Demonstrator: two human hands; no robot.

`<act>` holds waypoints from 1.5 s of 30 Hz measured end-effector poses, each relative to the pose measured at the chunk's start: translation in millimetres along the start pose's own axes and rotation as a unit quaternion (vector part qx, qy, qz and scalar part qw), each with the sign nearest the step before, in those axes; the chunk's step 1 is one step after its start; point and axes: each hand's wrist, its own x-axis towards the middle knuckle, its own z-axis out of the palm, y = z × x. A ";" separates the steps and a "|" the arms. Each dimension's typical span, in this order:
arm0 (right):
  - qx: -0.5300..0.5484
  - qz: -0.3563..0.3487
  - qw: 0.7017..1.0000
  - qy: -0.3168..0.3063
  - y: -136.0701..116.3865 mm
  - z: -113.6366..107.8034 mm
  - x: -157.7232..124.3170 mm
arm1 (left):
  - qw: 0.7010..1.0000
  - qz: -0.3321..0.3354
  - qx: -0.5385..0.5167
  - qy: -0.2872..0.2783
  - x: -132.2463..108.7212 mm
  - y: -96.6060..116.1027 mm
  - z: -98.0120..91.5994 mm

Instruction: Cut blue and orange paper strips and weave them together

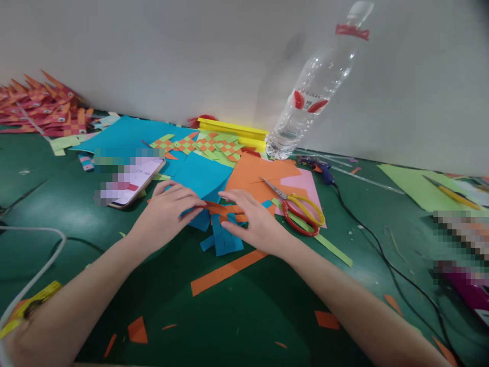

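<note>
My left hand (171, 211) is closed, its thumb and fingertips pinching one end of a folded orange paper strip (218, 208). That strip runs across to my right hand (262, 221), which is open, with thumb and index finger apart on either side of it. Whether other right-hand fingers touch the strip is hard to see. Just under it are blue paper strips (229, 243), partly crossed by orange paper. A longer orange strip (225, 272) lies flat nearer me. Scissors (292, 206) with red and yellow handles rest on orange paper (260, 176) beyond my right hand.
A phone (137, 178) lies left, near blue sheets (126, 137) and woven paper fish (206, 145). A tilted-looking plastic bottle (309, 92) stands by the wall. Right are a glue gun (323, 171) with a black cord (376, 250), and a green sheet (408, 186). Orange scraps (137, 330) lie in front.
</note>
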 end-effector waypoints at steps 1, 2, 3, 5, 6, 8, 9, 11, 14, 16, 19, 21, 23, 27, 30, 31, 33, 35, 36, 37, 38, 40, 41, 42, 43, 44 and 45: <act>0.007 -0.009 1.000 0.003 0.1 -0.4 0.7 | 1.000 0.013 -0.010 0.004 0.4 1.7 -0.8; 0.011 -0.022 1.000 0.007 0.5 -0.8 1.2 | 0.999 0.019 -0.023 0.011 0.6 3.0 -1.5; 0.014 -0.037 0.999 0.008 1.2 -1.2 1.5 | 0.999 0.019 -0.038 0.019 0.7 3.8 -1.9; 0.017 -0.063 0.998 0.007 2.8 -2.0 1.5 | 0.996 0.000 -0.078 0.031 0.4 3.9 -2.4; 0.018 -0.071 0.997 0.005 3.3 -2.5 1.3 | 0.994 -0.017 -0.102 0.036 0.1 3.4 -2.5; 0.024 -0.082 0.996 0.002 3.4 -3.7 0.6 | 0.986 -0.056 -0.155 0.035 -0.4 2.0 -3.4; 0.028 -0.087 0.996 0.002 2.9 -4.4 0.2 | 0.980 -0.079 -0.183 0.028 -0.5 1.4 -4.2; 0.036 -0.105 0.994 0.005 1.1 -6.2 -0.2 | 0.963 -0.128 -0.236 0.013 -0.2 1.2 -6.5; 0.039 -0.129 0.991 0.014 -3.0 -9.5 0.3 | 0.930 -0.190 -0.315 0.021 1.4 2.5 -9.9; 0.037 -0.134 0.990 0.024 -5.4 -11.7 1.5 | 0.902 -0.218 -0.370 0.051 2.4 2.7 -10.2; 0.012 -0.122 0.991 0.051 -7.2 -13.4 4.0 | 0.858 -0.244 -0.442 0.097 2.8 0.3 -6.6; -0.016 -0.106 0.992 0.068 -7.3 -12.8 5.6 | 0.833 -0.255 -0.477 0.120 2.9 -1.8 -3.4; -0.046 -0.093 0.992 0.075 -6.7 -10.6 6.9 | 0.806 -0.268 -0.507 0.144 3.3 -2.4 -1.5; -0.113 -0.092 0.986 0.084 -4.4 -2.4 9.6 | 0.744 -0.289 -0.571 0.191 5.2 1.2 -2.2; -0.147 -0.096 0.980 0.096 -2.5 3.9 12.7 | 0.719 -0.289 -0.603 0.189 6.5 4.5 -3.1; -0.159 -0.100 0.977 0.098 -2.1 5.4 13.7 | 0.716 -0.289 -0.610 0.178 6.7 5.4 -3.2; -0.193 -0.116 0.970 0.094 -1.1 7.2 15.3 | 0.711 -0.289 -0.622 0.152 7.0 6.7 -3.3; -0.228 -0.141 0.959 0.087 0.9 8.0 16.1 | 0.713 -0.286 -0.625 0.137 7.3 7.9 -3.8; -0.243 -0.153 0.954 0.086 2.5 8.2 16.1 | 0.717 -0.284 -0.621 0.138 7.5 8.6 -4.1; -0.255 -0.162 0.949 0.091 4.5 8.3 16.0 | 0.723 -0.280 -0.614 0.144 7.6 9.3 -4.3; -0.264 -0.169 0.945 0.098 6.9 8.5 15.9 | 0.730 -0.276 -0.606 0.152 7.7 10.1 -4.3; -0.276 -0.168 0.940 0.113 12.4 8.9 15.4 | 0.738 -0.268 -0.594 0.175 7.6 11.8 -3.4; -0.279 -0.163 0.939 0.117 15.0 9.1 15.2 | 0.737 -0.266 -0.593 0.185 7.4 12.8 -2.4; -0.281 -0.156 0.940 0.118 17.4 9.4 15.1 | 0.733 -0.266 -0.596 0.192 7.0 14.0 -1.2; -0.280 -0.149 0.941 0.119 19.4 9.7 15.1 | 0.727 -0.267 -0.602 0.194 6.5 15.3 0.2; -0.278 -0.145 0.942 0.118 20.9 10.1 15.2 | 0.722 -0.269 -0.609 0.191 6.0 16.8 1.6; -0.275 -0.141 0.944 0.116 21.9 10.5 15.3 | 0.718 -0.271 -0.614 0.183 5.5 18.5 2.9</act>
